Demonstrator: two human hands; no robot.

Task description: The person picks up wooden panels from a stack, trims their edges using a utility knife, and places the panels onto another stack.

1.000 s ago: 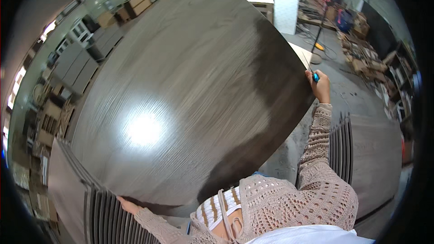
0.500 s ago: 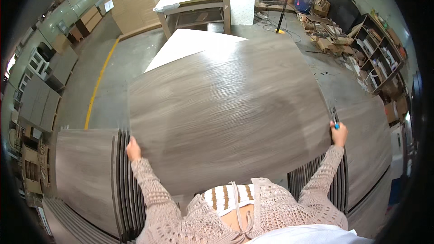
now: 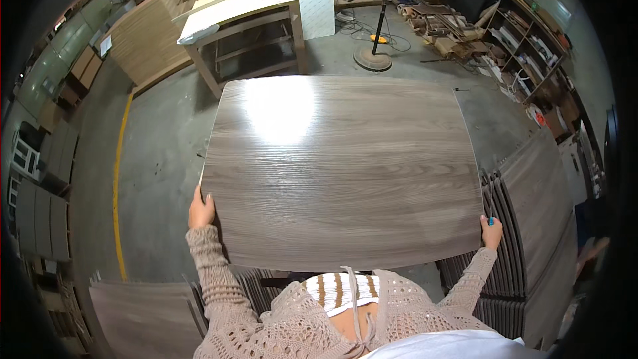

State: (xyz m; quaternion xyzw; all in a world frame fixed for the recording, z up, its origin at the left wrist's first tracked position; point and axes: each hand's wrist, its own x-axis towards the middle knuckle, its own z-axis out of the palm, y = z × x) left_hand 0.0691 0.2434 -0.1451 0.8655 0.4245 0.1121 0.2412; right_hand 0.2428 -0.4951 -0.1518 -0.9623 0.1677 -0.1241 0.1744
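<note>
A large wood-grain panel (image 3: 345,179), grey-brown with rounded far corners and a bright glare patch, spans the space in front of my body. My left hand (image 3: 201,209) is closed on its left edge, thumb on top. At the right edge, my right hand (image 3: 491,234) grips the panel near its close corner. A slim tool with a blue part (image 3: 491,221) pokes out from the right hand; its kind is not clear. The panel hides whatever lies beneath it.
Stacked panels stand close by at right (image 3: 541,206) and lower left (image 3: 143,312). Beyond are a wooden workbench (image 3: 242,16), a white box-like block (image 3: 311,3), a black pole on a round base (image 3: 373,59), scrap piles (image 3: 452,33) and a shelf unit (image 3: 525,46).
The panel has turned nearly square to my body, both hands still on its edges. A white sheet seen beyond it earlier no longer shows. My view has swung to the right.
</note>
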